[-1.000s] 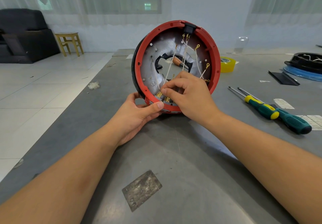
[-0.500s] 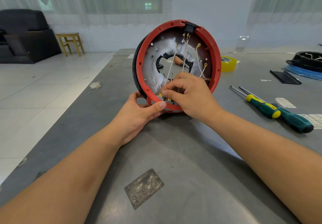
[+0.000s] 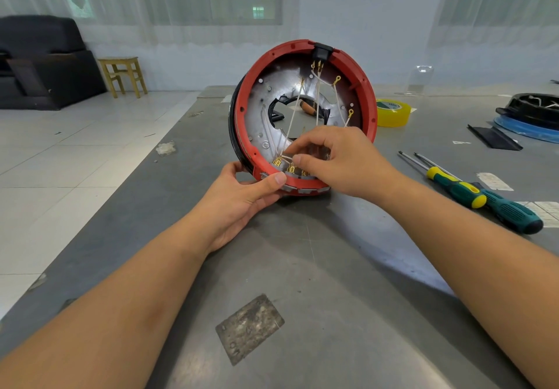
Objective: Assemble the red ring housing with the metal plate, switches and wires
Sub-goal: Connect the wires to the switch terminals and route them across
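a black sofa [image 3: 45, 62] and a yellow wooden stool [image 3: 124, 75] stand on the tiled floor at about 10 o'clock, beyond the grey counter [image 3: 302, 283]. at the centre the red ring housing [image 3: 367, 86] stands on edge on the counter, tilted, its open side facing the camera. the left hand [image 3: 242, 204] grips the housing's lower rim at about 7 o'clock, thumb pressed on the red edge, fingers curled behind. inside, the metal plate [image 3: 266, 110] lines the ring, and pale wires [image 3: 292, 119] run from a black switch [image 3: 323, 50] at 12 o'clock down to brass terminals [image 3: 276, 162] near 6 o'clock. the right hand [image 3: 341, 162] reaches into the ring from 4 o'clock, its fingers curled and pinching a wire just above the terminals. at 2 o'clock a roll of yellow tape [image 3: 393, 113] sits on the counter behind the housing. at 3 o'clock two green-and-yellow screwdrivers [image 3: 472, 190] lie side by side.
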A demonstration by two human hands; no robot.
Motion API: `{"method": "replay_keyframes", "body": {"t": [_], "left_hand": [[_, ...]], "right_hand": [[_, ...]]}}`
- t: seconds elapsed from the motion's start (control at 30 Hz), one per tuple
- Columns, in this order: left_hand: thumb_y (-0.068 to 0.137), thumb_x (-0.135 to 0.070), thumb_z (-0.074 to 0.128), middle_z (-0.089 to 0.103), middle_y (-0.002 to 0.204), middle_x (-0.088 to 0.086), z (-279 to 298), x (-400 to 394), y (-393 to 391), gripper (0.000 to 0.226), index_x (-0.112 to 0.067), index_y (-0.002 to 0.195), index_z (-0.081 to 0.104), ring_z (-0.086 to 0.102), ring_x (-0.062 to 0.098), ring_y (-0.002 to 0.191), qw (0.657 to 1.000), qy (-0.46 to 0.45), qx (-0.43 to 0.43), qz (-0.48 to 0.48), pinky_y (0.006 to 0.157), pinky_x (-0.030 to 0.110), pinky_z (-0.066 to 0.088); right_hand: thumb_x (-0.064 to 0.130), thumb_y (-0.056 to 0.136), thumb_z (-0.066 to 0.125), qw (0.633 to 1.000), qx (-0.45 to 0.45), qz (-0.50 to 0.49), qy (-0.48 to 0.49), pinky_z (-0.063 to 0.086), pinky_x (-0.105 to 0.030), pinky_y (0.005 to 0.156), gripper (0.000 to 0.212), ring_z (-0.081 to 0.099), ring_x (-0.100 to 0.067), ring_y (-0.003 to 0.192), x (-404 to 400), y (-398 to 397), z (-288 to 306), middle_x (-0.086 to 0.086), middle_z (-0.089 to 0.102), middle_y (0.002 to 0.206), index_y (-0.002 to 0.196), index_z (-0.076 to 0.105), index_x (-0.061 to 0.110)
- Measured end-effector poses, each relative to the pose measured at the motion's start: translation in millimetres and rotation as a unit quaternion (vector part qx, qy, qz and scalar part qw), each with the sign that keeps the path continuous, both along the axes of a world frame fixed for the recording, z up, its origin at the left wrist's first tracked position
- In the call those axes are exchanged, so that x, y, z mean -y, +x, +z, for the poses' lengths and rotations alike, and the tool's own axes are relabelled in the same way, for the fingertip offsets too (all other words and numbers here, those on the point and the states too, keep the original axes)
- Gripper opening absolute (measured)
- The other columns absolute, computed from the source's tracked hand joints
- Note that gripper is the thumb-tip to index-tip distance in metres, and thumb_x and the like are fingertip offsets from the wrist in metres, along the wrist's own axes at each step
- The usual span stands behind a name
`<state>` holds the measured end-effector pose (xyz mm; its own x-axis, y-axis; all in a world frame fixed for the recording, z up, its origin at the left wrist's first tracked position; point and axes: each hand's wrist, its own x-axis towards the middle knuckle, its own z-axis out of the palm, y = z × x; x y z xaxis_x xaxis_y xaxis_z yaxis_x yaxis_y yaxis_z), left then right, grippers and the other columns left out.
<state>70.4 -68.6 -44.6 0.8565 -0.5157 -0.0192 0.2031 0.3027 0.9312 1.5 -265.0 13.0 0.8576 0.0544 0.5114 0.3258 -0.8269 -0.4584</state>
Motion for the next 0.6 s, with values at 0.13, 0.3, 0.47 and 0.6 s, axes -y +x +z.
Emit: {"method": "replay_keyframes", "body": {"t": [0.13, 0.3, 0.47, 0.6], "left_hand": [[0.063, -0.015, 0.093, 0.079, 0.112, 0.018, 0.4, 0.3, -1.1, 0.096, -0.012, 0.141, 0.037, 0.078, 0.032, 0.106, 1.000, -0.004, -0.003, -0.001, 0.078, 0.031, 0.064], [0.070, -0.012, 0.089, 0.078, 0.116, 0.019, 1.3, 0.0, -1.9, 0.088, -0.011, 0.141, 0.038, 0.077, 0.034, 0.108, 1.000, -0.005, -0.003, -0.008, 0.086, 0.036, 0.064], [0.070, -0.011, 0.090, 0.078, 0.115, 0.019, 2.1, -0.6, -1.0, 0.089, -0.012, 0.143, 0.038, 0.077, 0.036, 0.107, 1.000, -0.005, -0.006, -0.013, 0.084, 0.036, 0.065], [0.069, -0.011, 0.090, 0.078, 0.116, 0.019, 1.5, 0.0, -0.4, 0.090, -0.011, 0.143, 0.039, 0.077, 0.037, 0.107, 1.000, -0.005, -0.007, -0.012, 0.088, 0.039, 0.064]], "right_hand": [[0.023, 0.091, 0.074, 1.000, -0.005, 0.005, -0.002, 0.046, -0.009, 0.071, 0.014, 0.065, -0.004, 0.083, -0.6, -0.5, -1.1, 0.012, 0.073, 0.089, 0.104, 0.079, 0.025], [0.022, 0.092, 0.074, 1.000, -0.011, 0.006, 0.010, 0.047, -0.009, 0.074, 0.012, 0.065, 0.000, 0.085, 0.4, 1.2, -0.6, 0.016, 0.072, 0.089, 0.103, 0.079, 0.025], [0.020, 0.094, 0.073, 1.000, -0.014, 0.005, 0.023, 0.045, -0.006, 0.073, 0.012, 0.064, 0.004, 0.086, 0.8, 2.4, -1.1, 0.020, 0.070, 0.088, 0.102, 0.078, 0.026], [0.022, 0.094, 0.072, 1.000, -0.005, 0.003, 0.015, 0.047, -0.008, 0.073, 0.011, 0.064, 0.001, 0.085, 1.2, 2.7, -0.9, 0.017, 0.072, 0.088, 0.101, 0.078, 0.028]]}}
